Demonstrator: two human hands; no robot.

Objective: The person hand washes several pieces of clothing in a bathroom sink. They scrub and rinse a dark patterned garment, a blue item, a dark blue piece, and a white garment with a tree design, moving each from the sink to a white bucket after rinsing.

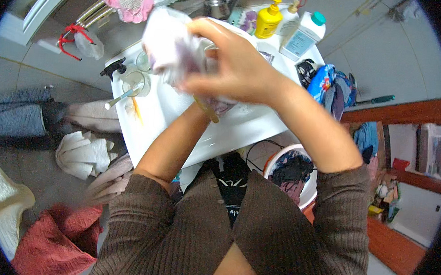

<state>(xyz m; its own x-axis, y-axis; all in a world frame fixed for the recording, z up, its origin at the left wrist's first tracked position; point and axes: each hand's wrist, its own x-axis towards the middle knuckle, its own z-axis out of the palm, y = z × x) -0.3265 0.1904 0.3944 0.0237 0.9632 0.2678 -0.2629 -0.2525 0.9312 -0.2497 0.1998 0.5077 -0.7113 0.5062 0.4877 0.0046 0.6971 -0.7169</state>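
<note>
Above the white washbasin, my right hand grips a bunched white and purple cloth, blurred by motion. My left forearm reaches up from below to the same cloth, with a bangle at the wrist; the cloth and my right hand hide most of my left hand, so its fingers cannot be made out. The faucet stands behind the cloth at the back of the basin.
On the basin's right rim stand a yellow pump bottle, a white bottle with a green cap and piled clothes. Glass cups and a toothbrush are at left. A bucket of clothes sits below.
</note>
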